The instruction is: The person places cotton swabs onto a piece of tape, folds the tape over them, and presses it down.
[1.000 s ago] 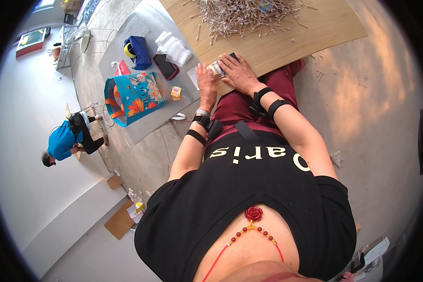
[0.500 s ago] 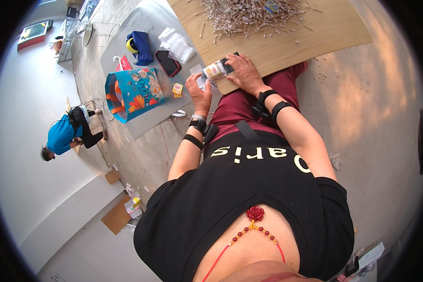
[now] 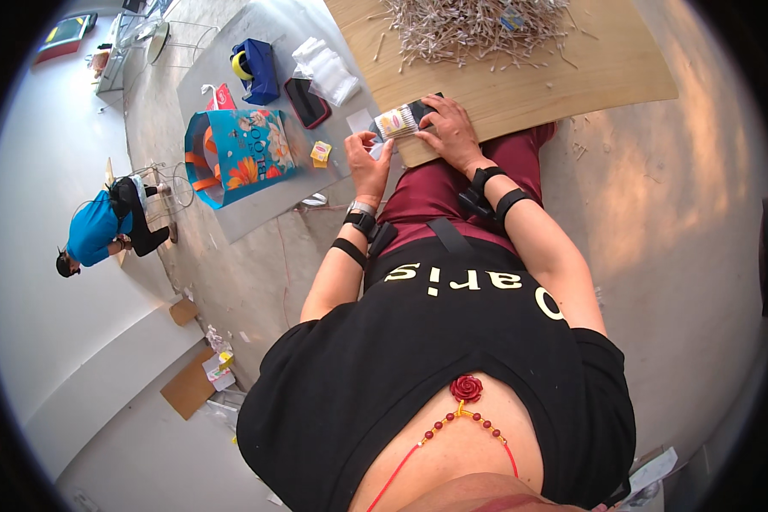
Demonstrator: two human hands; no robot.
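Note:
A clear packet of cotton swabs [image 3: 395, 123] with a small yellow-and-red label lies at the near left corner of the wooden board. My right hand [image 3: 454, 138] grips its right end, fingers bent over it beside a black piece [image 3: 418, 111]. At the packet's other end, the thumb and fingers of my left hand [image 3: 368, 173] pinch its loose, see-through plastic end [image 3: 376, 149]. Farther back on the board is a large heap of loose cotton swabs [image 3: 474, 30].
Left of the board, a grey table [image 3: 256, 218] carries a blue floral bag [image 3: 254, 158], a blue tape dispenser [image 3: 261, 72], a phone [image 3: 306, 103], clear plastic bags [image 3: 326, 73] and small yellow cards [image 3: 320, 154]. A person in blue [image 3: 101, 229] bends over at far left.
My left thumb and fingers have come together on the packet's plastic end. The packet has shifted slightly, and my right hand stays on it. The whole view has tilted a little.

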